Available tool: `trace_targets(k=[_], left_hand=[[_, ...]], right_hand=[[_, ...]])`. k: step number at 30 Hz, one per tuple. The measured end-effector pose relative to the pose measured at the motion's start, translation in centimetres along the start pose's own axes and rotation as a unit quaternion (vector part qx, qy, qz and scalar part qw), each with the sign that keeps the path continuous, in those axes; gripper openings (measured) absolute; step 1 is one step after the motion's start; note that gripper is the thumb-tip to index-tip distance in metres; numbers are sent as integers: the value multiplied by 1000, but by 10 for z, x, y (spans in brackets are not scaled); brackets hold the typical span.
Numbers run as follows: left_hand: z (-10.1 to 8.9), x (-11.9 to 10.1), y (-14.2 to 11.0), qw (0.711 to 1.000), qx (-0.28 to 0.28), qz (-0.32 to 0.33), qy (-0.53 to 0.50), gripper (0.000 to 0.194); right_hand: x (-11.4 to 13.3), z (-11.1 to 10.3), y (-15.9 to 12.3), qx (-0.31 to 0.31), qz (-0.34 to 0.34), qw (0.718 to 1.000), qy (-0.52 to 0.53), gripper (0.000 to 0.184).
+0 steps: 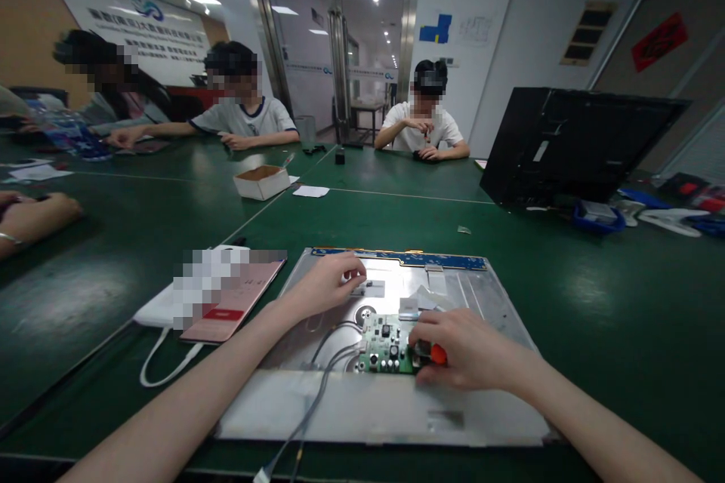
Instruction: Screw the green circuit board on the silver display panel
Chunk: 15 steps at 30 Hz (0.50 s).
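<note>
A flat metal display panel [481, 332] lies on the table before me, a green circuit board [387, 343] on its back. Grey cables [331, 366] run from the board's left side over the panel's near edge. My right hand [453, 347] is closed around a screwdriver [437, 354] with a red and dark handle, at the board's right end; the tool's tip is hidden. Over the panel's upper left part, my left hand [340, 278] has its fingers curled in towards the thumb; what they hold, if anything, cannot be made out. A blue circuit strip [368, 254] lines the far edge.
Left of the panel lie a pink-screened phone [241, 298] and a white device [161, 306] with a white cable. A small open box [261, 183] and paper [311, 191] sit farther off. A black monitor casing [572, 143] stands right. Several people sit around the green table [396, 223].
</note>
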<state>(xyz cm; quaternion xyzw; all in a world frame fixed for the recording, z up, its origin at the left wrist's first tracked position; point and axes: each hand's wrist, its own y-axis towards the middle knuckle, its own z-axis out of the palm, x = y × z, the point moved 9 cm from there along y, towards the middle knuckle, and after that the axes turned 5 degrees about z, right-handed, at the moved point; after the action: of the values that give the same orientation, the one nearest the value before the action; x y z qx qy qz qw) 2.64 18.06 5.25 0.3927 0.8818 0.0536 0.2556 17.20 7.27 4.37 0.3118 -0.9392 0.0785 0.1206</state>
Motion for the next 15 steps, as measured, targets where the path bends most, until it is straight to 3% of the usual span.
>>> trace_targets(k=[4,8,12,15], left_hand=[[2,-6,-1,999,24,11,-32,13],[10,-21,-6,989,113,18,-98,16],[23,-34,-15,966,204,11,-160,40],[25,-37,-15,965,205,17,-166,34]], right_hand=[[-23,-13,-2,-30,27,997,67,35],[-46,-18,-2,-24,68,995,70,51],[-47,-10,0,7,61,996,71,68],[-41,-6,0,17,45,996,78,70]])
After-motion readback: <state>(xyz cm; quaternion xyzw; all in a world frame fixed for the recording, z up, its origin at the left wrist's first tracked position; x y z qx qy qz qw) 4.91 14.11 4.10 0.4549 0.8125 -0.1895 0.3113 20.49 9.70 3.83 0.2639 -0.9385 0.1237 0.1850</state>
